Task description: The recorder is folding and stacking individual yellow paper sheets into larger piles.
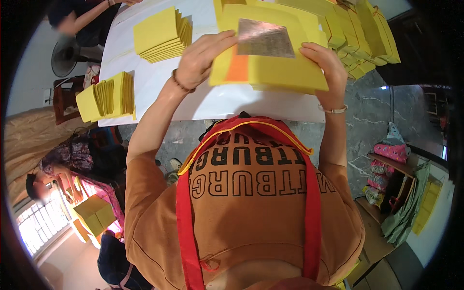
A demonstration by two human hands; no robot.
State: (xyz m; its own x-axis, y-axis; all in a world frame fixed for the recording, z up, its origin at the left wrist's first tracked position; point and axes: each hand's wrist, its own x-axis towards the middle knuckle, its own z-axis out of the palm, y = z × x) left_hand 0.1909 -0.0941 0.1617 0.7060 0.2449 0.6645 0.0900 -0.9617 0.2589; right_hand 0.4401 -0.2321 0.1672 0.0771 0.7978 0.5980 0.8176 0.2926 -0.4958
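Note:
Between my two hands is a stack of yellow joss paper (280,71), held above the near edge of the white table. A silver foil square and an orange strip show on its top sheet. My left hand (200,58) is closed on its left side, fingers bent over the edge. On the right side, my right hand (327,70) grips it, with its thumb and fingers at the edge. More yellow paper lies just behind and under the held stack, partly hidden by it.
Fanned yellow stacks (162,36) stand on the white table (154,92), with another fanned pile (108,96) at its left corner. Tied yellow bundles (355,34) are heaped at the far right. A person's arm (87,17) shows far left, near a fan (65,57). Another person (67,159) handles yellow paper, lower left.

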